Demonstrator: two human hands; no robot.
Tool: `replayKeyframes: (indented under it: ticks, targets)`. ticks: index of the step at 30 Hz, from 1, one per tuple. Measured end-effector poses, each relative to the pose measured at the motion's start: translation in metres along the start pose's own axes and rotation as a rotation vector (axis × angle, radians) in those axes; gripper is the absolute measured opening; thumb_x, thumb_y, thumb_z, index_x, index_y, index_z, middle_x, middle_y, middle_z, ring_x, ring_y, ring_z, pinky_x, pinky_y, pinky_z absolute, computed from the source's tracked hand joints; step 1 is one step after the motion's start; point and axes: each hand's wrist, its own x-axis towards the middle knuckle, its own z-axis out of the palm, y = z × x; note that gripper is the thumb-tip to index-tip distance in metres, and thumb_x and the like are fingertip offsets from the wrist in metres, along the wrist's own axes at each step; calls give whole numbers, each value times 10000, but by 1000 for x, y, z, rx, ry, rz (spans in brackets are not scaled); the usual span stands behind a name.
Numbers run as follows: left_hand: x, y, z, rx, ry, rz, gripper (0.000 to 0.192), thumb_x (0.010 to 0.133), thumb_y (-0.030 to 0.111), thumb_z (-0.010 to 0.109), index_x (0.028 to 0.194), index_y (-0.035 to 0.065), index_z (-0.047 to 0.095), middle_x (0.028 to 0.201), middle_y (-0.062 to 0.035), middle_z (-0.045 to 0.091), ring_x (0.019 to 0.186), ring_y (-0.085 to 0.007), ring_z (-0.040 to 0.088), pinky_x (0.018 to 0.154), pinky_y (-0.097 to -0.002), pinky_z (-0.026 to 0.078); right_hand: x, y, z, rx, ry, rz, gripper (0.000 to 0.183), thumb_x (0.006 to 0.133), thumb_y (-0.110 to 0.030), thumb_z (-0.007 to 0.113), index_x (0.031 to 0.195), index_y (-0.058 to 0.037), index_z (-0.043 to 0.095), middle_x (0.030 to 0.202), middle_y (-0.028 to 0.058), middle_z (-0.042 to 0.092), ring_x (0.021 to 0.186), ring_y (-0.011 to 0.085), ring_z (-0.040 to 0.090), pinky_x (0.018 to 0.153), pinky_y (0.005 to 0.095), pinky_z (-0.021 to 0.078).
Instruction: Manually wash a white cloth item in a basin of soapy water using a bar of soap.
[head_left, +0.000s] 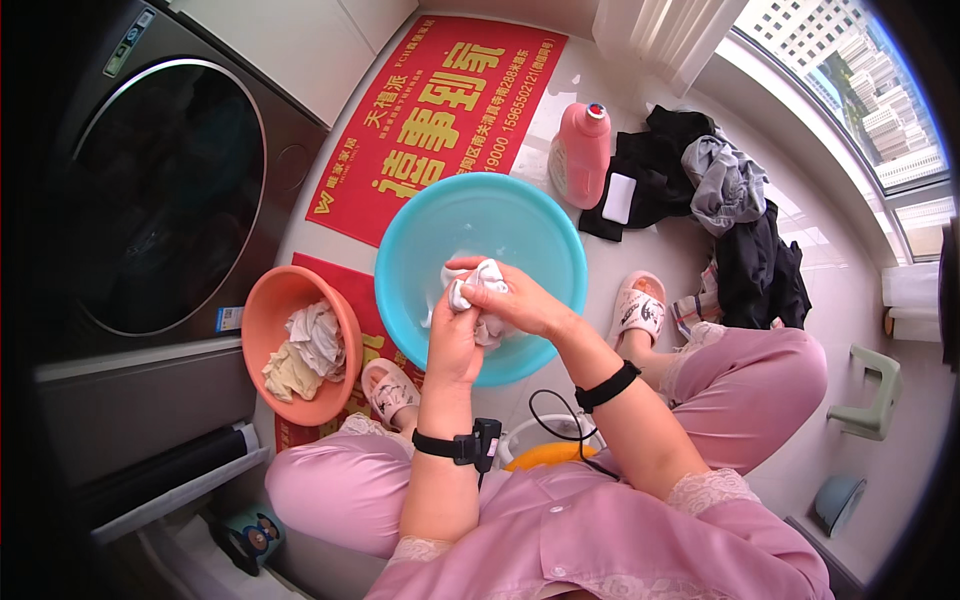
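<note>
A turquoise plastic basin (480, 187) stands on the floor between my feet. Over its middle I hold a bunched white cloth (489, 277) between both hands. My left hand (455, 330) grips it from below and from the left. My right hand (517, 300) closes on it from the right, thumb across the fabric. Part of the cloth hangs low in the basin, where the water level is hard to make out. Left of the basin, an orange plastic basin (255, 315) contains crumpled white cloth (315, 337) and cream cloth (292, 373).
A pink detergent bottle (581, 154) stands beyond the basin, beside black clothes (652, 180) with a white bar-like object (619, 198) on them. Grey cloth (724, 184) tops the pile. A front-loading washer (172, 195) is at left, a red mat (442, 112) ahead, a green stool (874, 394) at right.
</note>
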Motion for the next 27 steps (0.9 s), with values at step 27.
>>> replayKeyframes:
  ticks: [27]
  targets:
    - [-34, 23, -18, -555, -35, 198, 638, 1019, 517, 293, 1492, 89, 273, 1538, -107, 287, 1403, -226, 295, 1127, -383, 296, -43, 1, 114, -850, 137, -257, 440, 1017, -243, 408, 1427, -83, 436, 1520, 176, 321, 1445, 361, 192, 1174, 442, 150]
